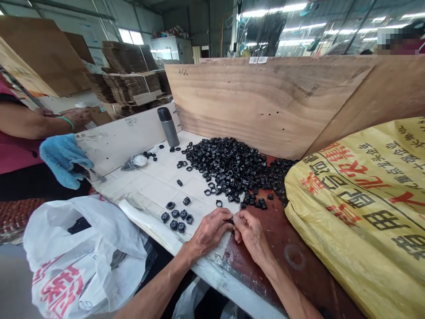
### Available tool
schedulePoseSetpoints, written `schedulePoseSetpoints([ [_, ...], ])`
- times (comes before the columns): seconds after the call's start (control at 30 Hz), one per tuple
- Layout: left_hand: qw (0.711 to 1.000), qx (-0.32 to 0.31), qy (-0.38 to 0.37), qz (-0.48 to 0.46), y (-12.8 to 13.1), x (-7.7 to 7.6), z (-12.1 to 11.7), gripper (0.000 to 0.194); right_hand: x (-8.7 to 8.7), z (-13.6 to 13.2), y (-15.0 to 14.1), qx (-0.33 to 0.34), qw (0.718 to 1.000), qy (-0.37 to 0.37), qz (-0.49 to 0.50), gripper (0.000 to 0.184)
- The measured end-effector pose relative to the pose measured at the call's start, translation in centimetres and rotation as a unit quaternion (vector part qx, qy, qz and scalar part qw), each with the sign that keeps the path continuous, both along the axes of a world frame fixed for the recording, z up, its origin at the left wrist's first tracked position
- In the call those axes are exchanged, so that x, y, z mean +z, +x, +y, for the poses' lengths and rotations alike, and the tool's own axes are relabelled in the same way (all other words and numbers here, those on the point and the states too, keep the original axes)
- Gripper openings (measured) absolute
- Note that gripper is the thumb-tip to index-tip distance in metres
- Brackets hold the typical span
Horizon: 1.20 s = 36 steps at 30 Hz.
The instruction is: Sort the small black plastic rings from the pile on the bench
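My left hand point(212, 229) is closed in a pinch on a small black plastic part point(231, 219), mostly covered by the fingers. From the other side my right hand point(249, 230) grips the same part, its fingertips meeting those of the left. Just beyond my hands lies a loose black ring point(219, 203). A big heap of black plastic rings point(229, 161) spreads over the table behind it. To the left of my left hand sits a small group of round black pieces point(175, 214), some with filled centres.
A grey flask point(168, 128) and a small clear plastic bag point(134, 162) stand towards the back left. A yellow sack point(358, 208) bulges along the right side. Wooden boards point(252, 97) wall the back. A white bag point(83, 248) hangs at left, near another person's arm point(36, 119).
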<state>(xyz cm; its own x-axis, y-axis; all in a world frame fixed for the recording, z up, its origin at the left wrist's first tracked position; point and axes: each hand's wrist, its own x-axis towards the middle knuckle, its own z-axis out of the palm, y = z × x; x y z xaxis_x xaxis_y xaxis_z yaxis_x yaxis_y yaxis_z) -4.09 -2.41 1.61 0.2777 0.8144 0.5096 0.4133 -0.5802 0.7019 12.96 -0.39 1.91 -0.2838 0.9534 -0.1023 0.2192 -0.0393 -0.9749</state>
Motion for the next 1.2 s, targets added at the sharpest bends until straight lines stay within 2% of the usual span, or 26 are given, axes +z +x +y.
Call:
schedulePoseSetpoints([
  [0.07,0.999,0.002,-0.023,0.038,-0.7,0.5,-0.6,0.022,-0.3,0.0,-0.2,0.010,0.999,-0.031,0.003,0.034],
  [0.13,0.994,0.035,-0.047,0.096,-2.0,1.1,-1.2,0.024,-0.5,0.0,-0.2,0.019,0.999,-0.036,-0.029,0.036],
  [0.2,0.978,0.088,-0.045,0.182,-3.5,1.5,-1.9,0.023,-0.6,0.1,-0.2,0.024,0.997,-0.005,-0.068,0.037],
  [0.33,0.929,0.178,0.012,0.325,-5.4,1.8,-2.3,0.018,-0.8,0.4,0.4,0.022,0.993,0.058,-0.100,0.030],
  [0.4,0.914,0.240,0.025,0.327,-6.1,1.8,-1.6,0.019,-0.9,0.6,0.6,0.012,0.991,0.076,-0.112,0.028],
  [0.47,0.895,0.325,0.005,0.306,-7.3,1.9,0.1,0.023,-1.0,0.8,0.9,0.003,0.988,0.095,-0.125,0.028],
  [0.57,0.853,0.449,-0.115,0.242,-10.0,2.2,3.7,0.036,-1.1,1.0,1.0,-0.002,0.982,0.126,-0.141,0.028],
  [0.6,0.852,0.452,-0.167,0.207,-11.0,2.3,4.9,0.039,-1.2,1.0,1.1,-0.001,0.980,0.134,-0.143,0.028],
  [0.63,0.856,0.440,-0.188,0.195,-12.0,2.4,6.0,0.039,-1.3,1.1,1.1,0.000,0.980,0.141,-0.144,0.028],
  [0.77,0.879,0.389,-0.230,0.153,-14.5,2.4,8.4,0.027,-1.6,1.2,1.1,-0.001,0.978,0.153,-0.144,0.027],
  [1.03,0.919,0.235,-0.313,0.051,-15.1,3.3,6.8,0.028,-1.4,1.3,1.3,0.007,0.976,0.152,-0.156,0.023],
  [1.2,0.924,0.203,-0.321,0.052,-15.0,3.3,6.4,0.034,-1.2,1.2,1.4,0.027,0.974,0.154,-0.165,0.023],
])
